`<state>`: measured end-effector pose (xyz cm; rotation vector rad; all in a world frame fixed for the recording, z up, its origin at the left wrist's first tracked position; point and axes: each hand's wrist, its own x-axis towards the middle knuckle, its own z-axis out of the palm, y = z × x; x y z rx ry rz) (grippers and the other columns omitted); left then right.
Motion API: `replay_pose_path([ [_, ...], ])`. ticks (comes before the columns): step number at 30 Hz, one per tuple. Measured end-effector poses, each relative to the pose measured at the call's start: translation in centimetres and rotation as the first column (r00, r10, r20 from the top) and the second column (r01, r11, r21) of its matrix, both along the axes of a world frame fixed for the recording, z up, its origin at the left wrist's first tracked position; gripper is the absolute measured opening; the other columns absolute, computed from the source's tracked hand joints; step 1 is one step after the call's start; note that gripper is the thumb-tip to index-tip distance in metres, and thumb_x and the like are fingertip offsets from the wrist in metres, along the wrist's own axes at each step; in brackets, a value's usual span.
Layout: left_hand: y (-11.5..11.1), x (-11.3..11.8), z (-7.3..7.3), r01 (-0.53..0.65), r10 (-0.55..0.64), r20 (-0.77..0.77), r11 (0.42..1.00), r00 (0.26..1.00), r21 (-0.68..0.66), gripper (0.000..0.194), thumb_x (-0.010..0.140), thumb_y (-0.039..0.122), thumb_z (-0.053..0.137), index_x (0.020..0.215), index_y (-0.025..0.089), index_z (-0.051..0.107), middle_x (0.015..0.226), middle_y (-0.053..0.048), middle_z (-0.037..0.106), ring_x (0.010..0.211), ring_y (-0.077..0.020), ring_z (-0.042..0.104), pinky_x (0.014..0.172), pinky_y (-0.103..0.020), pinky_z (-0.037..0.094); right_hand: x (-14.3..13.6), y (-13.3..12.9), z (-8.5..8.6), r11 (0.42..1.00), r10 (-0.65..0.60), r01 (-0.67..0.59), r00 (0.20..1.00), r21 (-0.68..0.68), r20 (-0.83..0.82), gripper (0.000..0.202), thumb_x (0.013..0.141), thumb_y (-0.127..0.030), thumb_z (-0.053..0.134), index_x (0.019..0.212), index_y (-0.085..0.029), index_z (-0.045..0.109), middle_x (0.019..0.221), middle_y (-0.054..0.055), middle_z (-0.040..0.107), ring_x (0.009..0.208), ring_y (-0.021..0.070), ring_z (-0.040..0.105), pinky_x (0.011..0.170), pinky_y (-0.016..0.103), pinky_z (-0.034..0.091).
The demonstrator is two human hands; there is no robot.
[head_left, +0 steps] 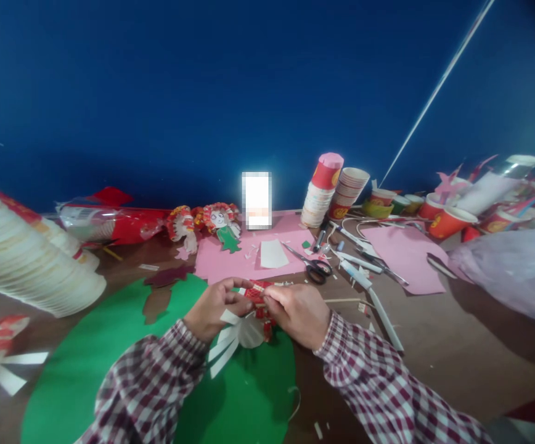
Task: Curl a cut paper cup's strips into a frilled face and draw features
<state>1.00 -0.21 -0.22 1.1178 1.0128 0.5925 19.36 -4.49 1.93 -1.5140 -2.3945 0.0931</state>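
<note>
My left hand [214,307] and my right hand [301,311] are both closed on a cut-up paper cup [251,333], one at each side. The cup's round white base faces me, and white strips fan out from it toward the lower left. Its red printed strips are bunched between my fingertips, which partly hide them. Below the hands lies a large green paper sheet [240,401]. Just beyond them is pink paper [216,262], with a white cut piece of card [273,254] and black-handled scissors [316,266] on it.
Stacked paper cups [31,253] lean in at the left; upright cup stacks [320,191] stand at the back. Paper figures [224,225] rest near the blue wall. Pens, a glue gun [355,271] and scraps lie to the right, beside a plastic bag [512,271].
</note>
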Motion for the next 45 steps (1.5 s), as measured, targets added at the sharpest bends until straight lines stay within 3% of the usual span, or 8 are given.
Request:
replay_pose_path([
  [9, -0.3, 0.1, 0.3, -0.053, 0.057, 0.037, 0.994, 0.998, -0.099, 0.052, 0.05, 0.024, 0.075, 0.094, 0.011, 0.051, 0.065, -0.004, 0.066, 0.058, -0.0138, 0.061, 0.058, -0.024, 0.043, -0.7, -0.3, 0.3, 0.994, 0.011, -0.005, 0.998, 0.107, -0.055, 0.022, 0.088, -0.024, 0.035, 0.096, -0.02, 0.055, 0.076, 0.003, 0.062, 0.075, 0.0134, 0.054, 0.063, 0.023, 0.03],
  [16, -0.4, 0.1, 0.5, -0.004, 0.019, 0.088, 0.985, 0.996, -0.17, 0.047, 0.048, 0.021, 0.077, 0.09, 0.011, 0.055, 0.072, -0.006, 0.067, 0.068, -0.0155, 0.063, 0.066, -0.026, 0.045, -0.6, -0.3, 0.0, 0.977, 0.046, -0.039, 0.999, 0.211, -0.027, 0.025, 0.087, -0.025, 0.037, 0.104, -0.02, 0.054, 0.076, 0.003, 0.062, 0.076, 0.0147, 0.053, 0.066, 0.024, 0.033],
  [33, -0.3, 0.3, 0.0, -0.02, 0.024, 0.06, 0.998, 0.998, -0.061, 0.035, 0.05, 0.015, 0.075, 0.082, 0.009, 0.061, 0.068, -0.007, 0.066, 0.066, -0.0162, 0.062, 0.066, -0.028, 0.046, -0.7, -0.3, -0.2, 0.962, 0.039, -0.029, 0.999, 0.272, -0.032, 0.028, 0.086, -0.025, 0.039, 0.111, -0.022, 0.053, 0.078, 0.003, 0.063, 0.073, 0.0138, 0.055, 0.064, 0.023, 0.035],
  [45, -0.2, 0.3, -0.4, -0.03, 0.03, -0.006, 0.999, 1.0, 0.039, 0.038, 0.053, 0.02, 0.073, 0.086, 0.01, 0.059, 0.07, -0.007, 0.065, 0.069, -0.0173, 0.062, 0.067, -0.029, 0.046, -0.6, -0.3, -0.1, 0.978, 0.046, -0.036, 0.998, 0.208, -0.047, 0.027, 0.087, -0.024, 0.038, 0.11, -0.022, 0.052, 0.08, 0.003, 0.063, 0.076, 0.0148, 0.054, 0.067, 0.025, 0.034],
])
